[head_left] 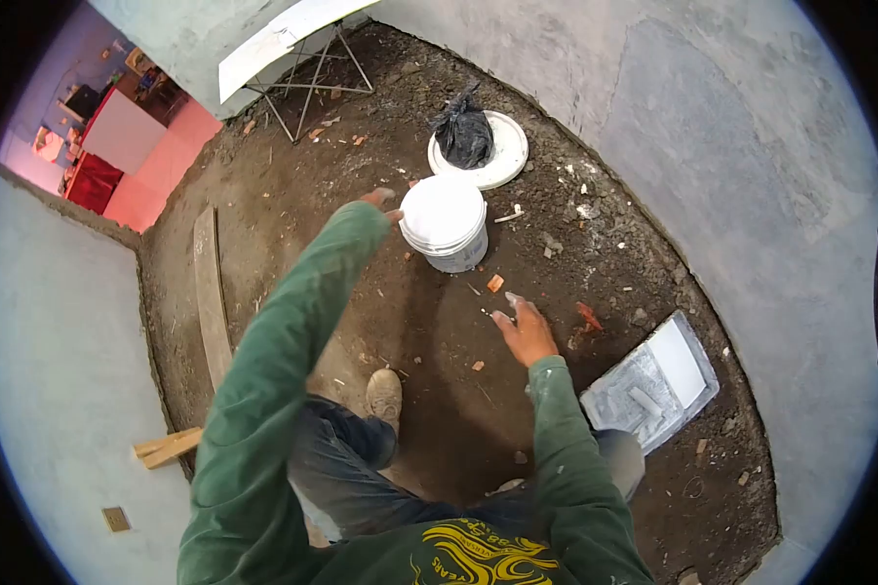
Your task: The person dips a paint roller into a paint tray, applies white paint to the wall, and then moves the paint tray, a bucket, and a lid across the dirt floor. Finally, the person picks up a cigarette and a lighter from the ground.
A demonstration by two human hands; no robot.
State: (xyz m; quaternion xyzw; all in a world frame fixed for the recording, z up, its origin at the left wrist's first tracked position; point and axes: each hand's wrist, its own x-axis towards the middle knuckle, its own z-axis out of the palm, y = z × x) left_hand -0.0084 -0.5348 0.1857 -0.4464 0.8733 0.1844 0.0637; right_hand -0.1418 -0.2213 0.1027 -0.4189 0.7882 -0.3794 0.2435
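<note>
White bucket (445, 216) by my left hand (381, 203), right hand (528, 333) free above the dirt

From my remote seat, I start at the far left, where a small tan plate (116, 519) sits on the grey wall (58, 380). Next come 2 short wood pieces (169, 447), overlapping at the wall's edge, then pink flooring (156, 185) beyond the opening. A long plank (211, 283) lies on the dirt floor (292, 210), and further back a folding stand (307, 86) carries a white board (283, 39).

My left arm reaches forward, its hand at the near-left rim of the bucket. The fingers are partly hidden, so I can't tell how wide they are or whether they grip. The bucket stands upright, its top white. 1 work boot (384, 398) shows below it.

Just behind the bucket I see a black plastic bag (466, 136) resting on a round white lid (512, 156). A brick chip (495, 283) lies between the bucket and my right hand, whose thumb and fingers are parted around nothing.

Further right, a grey-smeared board (614, 385) lies aslant near the right-hand wall (799, 244), bearing a white rectangular panel (677, 363) and a pale handle (644, 401).
</note>
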